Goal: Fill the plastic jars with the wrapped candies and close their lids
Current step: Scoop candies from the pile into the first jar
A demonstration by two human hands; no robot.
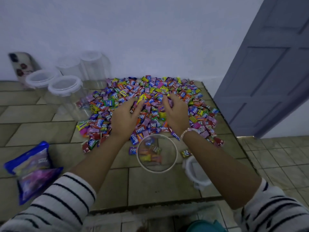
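Head camera: the left hand (126, 114) and right hand (175, 113) dig into a heap of wrapped candies (150, 92) on the tiled tabletop (158, 186), fingers curled round sweets. An open plastic jar (156, 170) with a few candies inside stands just before the heap, its lid (197, 174) beside it.

Left hand (124, 118) and right hand (175, 114): both bare. Forearms uncovered from the wrist to near the elbow.

Left sleeve (55, 203): white, soft-looking fabric with thin dark stripes running round the arm, evenly spaced. The cuff is bunched into a loose roll.

Right sleeve (274, 206): same white with dark stripes — here the lines look broken and wavy where the cloth folds.

Bracelet (189, 131) on the right wrist: one strand of small, rounded, pale beads, pinkish-white.

Teal cloth (205, 226) at the bottom edge, between the arms — blurred, kind of garment unclear.
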